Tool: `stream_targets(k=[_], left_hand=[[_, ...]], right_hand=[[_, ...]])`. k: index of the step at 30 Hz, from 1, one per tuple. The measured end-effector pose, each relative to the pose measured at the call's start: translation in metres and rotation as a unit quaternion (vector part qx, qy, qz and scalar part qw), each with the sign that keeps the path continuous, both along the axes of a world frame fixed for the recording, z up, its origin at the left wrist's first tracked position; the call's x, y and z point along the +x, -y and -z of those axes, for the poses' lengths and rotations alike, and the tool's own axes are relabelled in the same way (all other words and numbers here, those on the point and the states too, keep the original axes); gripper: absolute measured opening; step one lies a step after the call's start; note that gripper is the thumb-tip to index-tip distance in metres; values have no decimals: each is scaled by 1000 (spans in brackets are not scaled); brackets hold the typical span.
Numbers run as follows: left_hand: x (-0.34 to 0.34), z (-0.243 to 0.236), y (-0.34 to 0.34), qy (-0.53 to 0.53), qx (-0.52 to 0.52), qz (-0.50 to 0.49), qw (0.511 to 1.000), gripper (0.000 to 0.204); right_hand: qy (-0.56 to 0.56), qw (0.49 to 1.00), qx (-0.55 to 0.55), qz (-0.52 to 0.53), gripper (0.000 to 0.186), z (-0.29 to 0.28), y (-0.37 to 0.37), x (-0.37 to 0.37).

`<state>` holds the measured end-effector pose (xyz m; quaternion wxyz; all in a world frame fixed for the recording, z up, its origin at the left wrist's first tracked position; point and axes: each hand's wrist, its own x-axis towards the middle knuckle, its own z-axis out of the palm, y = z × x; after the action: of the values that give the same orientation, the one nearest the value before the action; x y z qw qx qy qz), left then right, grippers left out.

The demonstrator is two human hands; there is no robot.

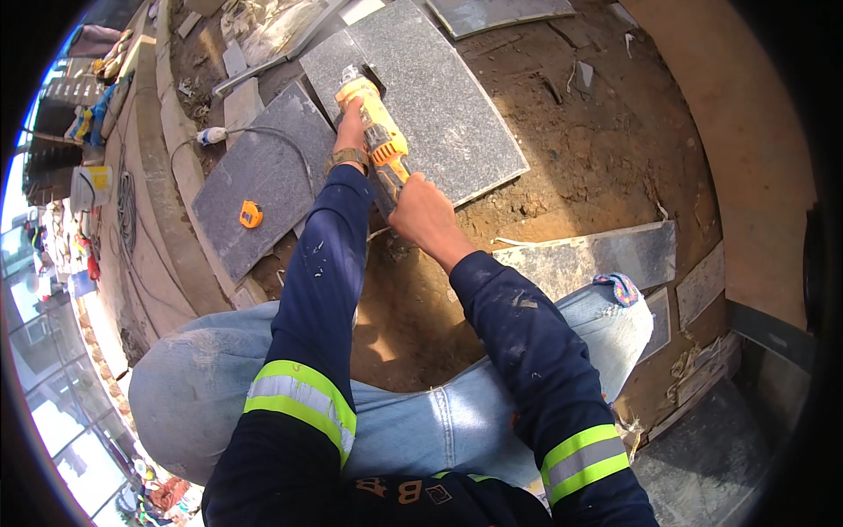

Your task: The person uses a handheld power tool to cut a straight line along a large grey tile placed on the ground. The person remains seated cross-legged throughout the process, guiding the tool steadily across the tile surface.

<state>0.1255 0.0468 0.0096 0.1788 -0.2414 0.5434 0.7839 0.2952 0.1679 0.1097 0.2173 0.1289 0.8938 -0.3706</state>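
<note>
The left hand [350, 128] and right hand [428, 217], fingers closed round the orange grinder [384, 132], appear to work the grey slab [448, 105], calling next for steady guidance.

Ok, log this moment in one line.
left grip: grinder front | right grip: grinder rear | tape measure: on left slab
</note>
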Motion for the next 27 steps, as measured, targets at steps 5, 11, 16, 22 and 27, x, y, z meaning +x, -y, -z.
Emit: stream_targets(k=[5,11,16,22,27], left_hand=[[0,2,1,6,4,1,1000,43],[3,5,2,-3,2,5,1000,43],[10,-4,-1,3,7,8,1000,50],[11,-8,-3,12,8,11,1000,49],[1,1,3,1,16,12,1000,51]], right_hand=[[3,1000,-2,1,41,-1,-1,1],[2,1000,-3,2,41,-4,-1,5],[12,1000,-3,6,40,-7,-3,6],[9,1000,-6,1,40,-6,-4,6],[1,1000,-1,3,41,-3,0,2]])
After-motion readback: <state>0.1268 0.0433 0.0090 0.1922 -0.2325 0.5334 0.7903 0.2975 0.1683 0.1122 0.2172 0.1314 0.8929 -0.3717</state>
